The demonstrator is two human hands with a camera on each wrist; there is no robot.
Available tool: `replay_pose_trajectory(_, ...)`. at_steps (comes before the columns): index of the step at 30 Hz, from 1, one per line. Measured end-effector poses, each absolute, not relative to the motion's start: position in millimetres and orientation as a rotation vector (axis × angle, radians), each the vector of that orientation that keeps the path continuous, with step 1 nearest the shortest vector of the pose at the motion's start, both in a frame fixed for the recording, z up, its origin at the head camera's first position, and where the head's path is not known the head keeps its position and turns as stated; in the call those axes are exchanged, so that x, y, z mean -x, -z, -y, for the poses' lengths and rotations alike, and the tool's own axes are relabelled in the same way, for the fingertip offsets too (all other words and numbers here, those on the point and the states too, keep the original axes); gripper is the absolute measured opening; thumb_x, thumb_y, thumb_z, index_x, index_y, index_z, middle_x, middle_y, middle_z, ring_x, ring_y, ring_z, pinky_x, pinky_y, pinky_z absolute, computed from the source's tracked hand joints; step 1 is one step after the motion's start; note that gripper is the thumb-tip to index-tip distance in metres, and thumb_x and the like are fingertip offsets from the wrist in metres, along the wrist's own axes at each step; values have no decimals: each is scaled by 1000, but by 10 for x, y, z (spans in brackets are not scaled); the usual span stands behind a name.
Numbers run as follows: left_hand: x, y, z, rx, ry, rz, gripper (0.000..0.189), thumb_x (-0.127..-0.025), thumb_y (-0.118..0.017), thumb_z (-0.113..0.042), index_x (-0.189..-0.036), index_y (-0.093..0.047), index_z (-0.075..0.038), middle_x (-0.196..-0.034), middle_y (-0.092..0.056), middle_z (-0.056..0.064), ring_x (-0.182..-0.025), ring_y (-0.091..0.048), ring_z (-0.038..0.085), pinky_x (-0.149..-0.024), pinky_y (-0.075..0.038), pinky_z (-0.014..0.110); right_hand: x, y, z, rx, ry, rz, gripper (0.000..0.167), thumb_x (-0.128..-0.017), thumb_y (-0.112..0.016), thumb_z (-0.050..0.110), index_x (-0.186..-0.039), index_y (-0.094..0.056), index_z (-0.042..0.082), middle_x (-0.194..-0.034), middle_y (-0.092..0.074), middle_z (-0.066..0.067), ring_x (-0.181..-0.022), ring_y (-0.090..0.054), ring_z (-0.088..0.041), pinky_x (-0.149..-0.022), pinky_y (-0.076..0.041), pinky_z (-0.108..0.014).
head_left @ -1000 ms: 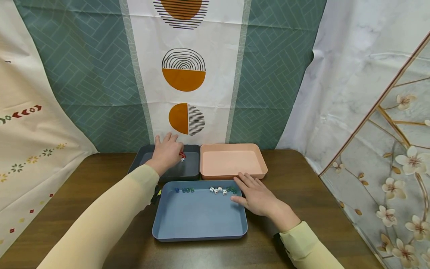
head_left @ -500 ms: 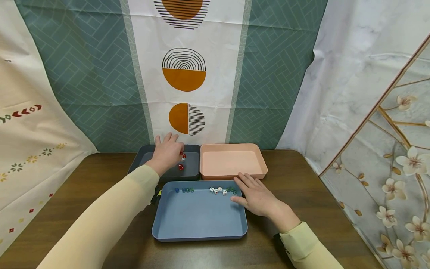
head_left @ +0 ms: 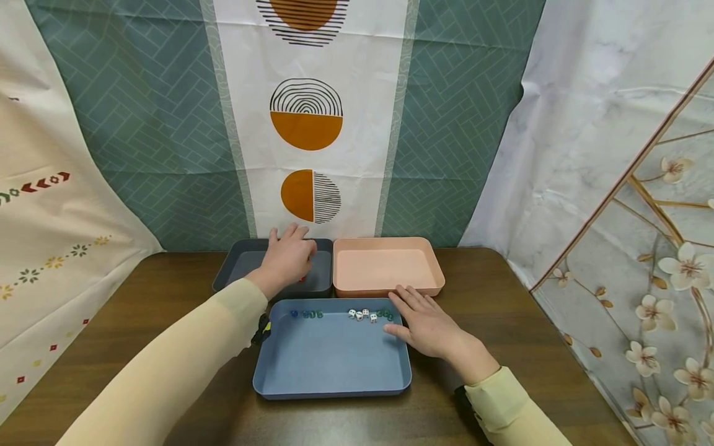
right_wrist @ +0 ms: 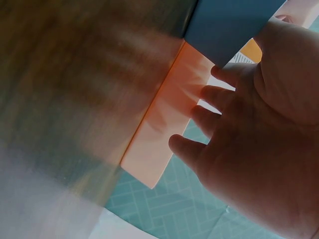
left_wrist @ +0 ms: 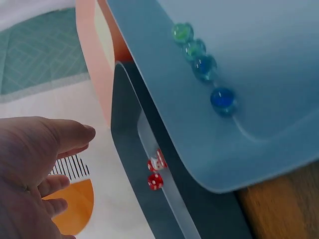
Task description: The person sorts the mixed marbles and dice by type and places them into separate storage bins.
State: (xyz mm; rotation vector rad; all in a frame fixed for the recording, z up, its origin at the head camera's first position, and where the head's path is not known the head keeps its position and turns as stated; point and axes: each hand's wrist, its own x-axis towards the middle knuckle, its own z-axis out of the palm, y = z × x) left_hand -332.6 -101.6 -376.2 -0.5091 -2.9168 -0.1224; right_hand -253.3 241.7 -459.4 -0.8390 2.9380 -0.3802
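Observation:
My left hand [head_left: 284, 259] hovers over the dark grey tray [head_left: 237, 260] at the back left, fingers loosely spread; in the left wrist view its thumb and index lie close, with nothing visible between them. Red dice [left_wrist: 155, 181] lie inside that tray, mostly hidden by the hand in the head view. My right hand [head_left: 426, 325], fingers straight, is at the right rim of the blue tray [head_left: 331, 365], fingertips close to the pink tray [head_left: 385, 266]. Blue and green glass marbles [head_left: 312, 314] sit in the blue tray's back left; white dice [head_left: 359, 316] and green marbles [head_left: 385, 314] at its back right.
All three trays stand on a dark wooden table [head_left: 474, 291], the two smaller ones side by side behind the blue one. A patterned curtain [head_left: 446, 155] hangs just behind the table, with pale cloths on both sides.
A red die came into view in the dark grey tray below my left hand. That hand then moved slightly right, covering most of the dice. The right hand stayed still.

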Motion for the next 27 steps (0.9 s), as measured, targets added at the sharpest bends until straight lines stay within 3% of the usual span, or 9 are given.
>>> replay_pose_trajectory(12,3156,3781,812,624,114,2902,22,-100,-85,-20,-121,-83,-15,-168,-48,20,-163,-29,45,-125,-17,79,2478,4488,-2380,828,390,-2926,87,-112,-50,65,-175,-30,8,-182,-21,-18,-169,-14,-40,-133,-16,-64)
replay_pose_trajectory(21,3009,3803,706,725,116,2845,14,-99,-86,-20,-112,-83,-20,-166,-52,18,-160,-35,46,-124,-21,80,2484,4492,-2395,840,418,-2925,90,-111,-50,68,-174,-34,6,-181,-23,-20,-168,-16,-43,-132,-16,-66)
replay_pose_trajectory(27,2920,3837,628,775,129,2850,14,-99,-86,-20,-113,-83,-19,-168,-49,19,-162,-32,45,-125,-20,78,2431,4391,-2353,810,402,-2903,85,-112,-54,60,-173,-34,4,-181,-23,-21,-168,-16,-43,-132,-16,-66)
